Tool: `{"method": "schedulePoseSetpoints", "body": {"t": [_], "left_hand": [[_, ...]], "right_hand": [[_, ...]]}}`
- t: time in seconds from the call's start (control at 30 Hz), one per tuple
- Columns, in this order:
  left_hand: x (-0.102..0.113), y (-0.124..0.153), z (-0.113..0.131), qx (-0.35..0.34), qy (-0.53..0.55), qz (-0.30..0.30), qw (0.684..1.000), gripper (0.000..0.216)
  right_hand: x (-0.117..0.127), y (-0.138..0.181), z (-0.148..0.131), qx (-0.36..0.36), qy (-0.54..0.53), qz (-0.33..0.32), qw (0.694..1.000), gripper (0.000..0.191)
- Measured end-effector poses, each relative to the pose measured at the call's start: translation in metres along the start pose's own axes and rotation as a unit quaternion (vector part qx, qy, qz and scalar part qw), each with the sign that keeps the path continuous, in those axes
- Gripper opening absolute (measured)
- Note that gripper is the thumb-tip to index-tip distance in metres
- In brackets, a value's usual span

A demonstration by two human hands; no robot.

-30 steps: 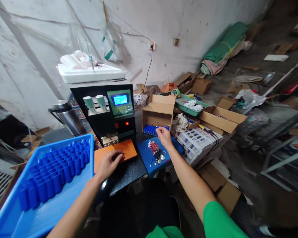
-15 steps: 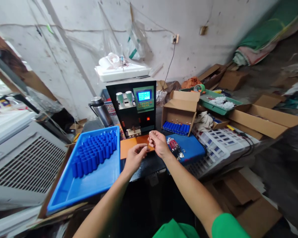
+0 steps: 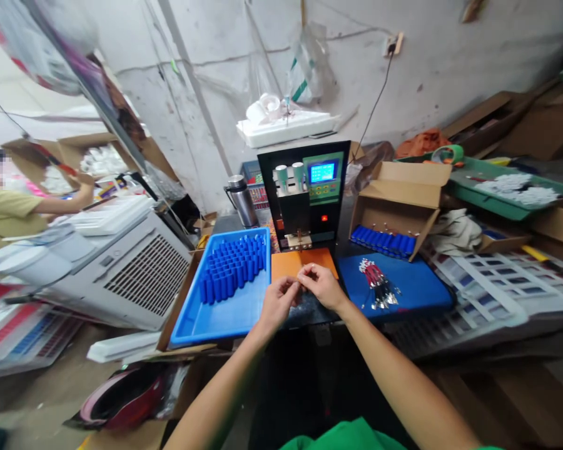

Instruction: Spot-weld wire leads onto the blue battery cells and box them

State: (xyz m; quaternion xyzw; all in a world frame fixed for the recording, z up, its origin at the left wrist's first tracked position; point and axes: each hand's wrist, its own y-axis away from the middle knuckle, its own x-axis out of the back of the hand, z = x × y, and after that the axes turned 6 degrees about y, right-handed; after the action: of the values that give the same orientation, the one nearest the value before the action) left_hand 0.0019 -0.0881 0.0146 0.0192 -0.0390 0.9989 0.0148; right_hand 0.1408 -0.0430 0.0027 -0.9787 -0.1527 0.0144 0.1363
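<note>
Both the left hand [image 3: 280, 300] and right hand [image 3: 323, 287] meet at their fingertips by the orange board [image 3: 284, 265], before the spot welder [image 3: 291, 211]; whether either grips anything cannot be told. Red-and-black leads [image 3: 379, 284] lie right, on the blue pad [image 3: 420, 289]. Good practice: light pinch, fingers clear of electrodes [image 3: 299, 237].

Person, one, seen in part. Top [image 3: 349, 435]: bright green, plain cloth, matte, lying in soft folds with a raised peak near the middle. Sleeve [image 3: 490, 447]: same green, only a sliver visible at the lower edge. Left forearm [image 3: 229, 375]: bare, slim. Right forearm [image 3: 389, 365]: bare, slim, tapering to the wrist. Left hand [image 3: 279, 303]: ungloved. Right hand [image 3: 325, 287]: likewise ungloved. Legs: lost in shadow, clothing indistinguishable.
</note>
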Motion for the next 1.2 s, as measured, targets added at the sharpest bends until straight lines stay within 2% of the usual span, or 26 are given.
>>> {"method": "schedulePoseSetpoints", "body": {"t": [0.1,0.17,0.27,0.37,0.4,0.47,0.6,0.67,0.73,0.83,0.9,0.97,1.07,1.2], "left_hand": [[0.017,0.001,-0.001,-0.031,-0.096,-0.012,0.995,0.033],[0.041,-0.005,0.001,-0.079,-0.215,0.004,0.973,0.027],[0.087,-0.024,0.006,-0.117,-0.433,0.024,0.894,0.025],[0.122,-0.043,0.006,-0.086,-0.621,-0.001,0.779,0.049],[0.128,-0.048,0.005,-0.08,-0.657,-0.013,0.749,0.055],[0.132,-0.054,0.001,-0.075,-0.697,-0.029,0.712,0.061],[0.127,-0.055,-0.005,-0.077,-0.722,-0.021,0.687,0.052],[0.125,-0.052,-0.005,-0.081,-0.714,-0.03,0.695,0.038],[0.125,-0.047,-0.004,-0.079,-0.679,-0.044,0.728,0.026],[0.122,-0.041,0.0,-0.078,-0.561,-0.015,0.824,0.015],[0.114,-0.039,0.007,-0.093,-0.441,0.052,0.891,0.016],[0.097,-0.042,0.016,-0.111,-0.315,0.105,0.937,0.023],[0.062,-0.055,0.022,-0.118,-0.194,0.084,0.97,0.029],[0.022,-0.077,0.01,-0.107,-0.158,0.037,0.981,0.034]], "right_hand": [[-0.002,0.002,0.004,-0.016,0.007,0.0,1.0,0.028],[-0.001,0.003,0.009,-0.048,-0.001,0.032,0.998,0.032],[0.003,0.003,0.017,-0.088,-0.019,0.088,0.992,0.038],[0.005,0.003,0.023,-0.102,-0.031,0.11,0.988,0.041],[0.004,0.004,0.024,-0.105,-0.033,0.11,0.988,0.041],[0.003,0.004,0.025,-0.11,-0.037,0.109,0.987,0.04],[0.001,0.006,0.025,-0.122,-0.047,0.108,0.986,0.038],[0.003,0.006,0.025,-0.125,-0.05,0.111,0.985,0.038],[0.006,0.007,0.026,-0.125,-0.052,0.12,0.983,0.038],[0.012,0.006,0.026,-0.12,-0.063,0.14,0.981,0.039],[0.018,0.003,0.026,-0.116,-0.072,0.158,0.978,0.039],[0.024,-0.001,0.026,-0.111,-0.078,0.18,0.974,0.039],[0.032,-0.008,0.024,-0.102,-0.079,0.212,0.969,0.039],[0.041,-0.014,0.023,-0.099,-0.069,0.237,0.964,0.041]]}}
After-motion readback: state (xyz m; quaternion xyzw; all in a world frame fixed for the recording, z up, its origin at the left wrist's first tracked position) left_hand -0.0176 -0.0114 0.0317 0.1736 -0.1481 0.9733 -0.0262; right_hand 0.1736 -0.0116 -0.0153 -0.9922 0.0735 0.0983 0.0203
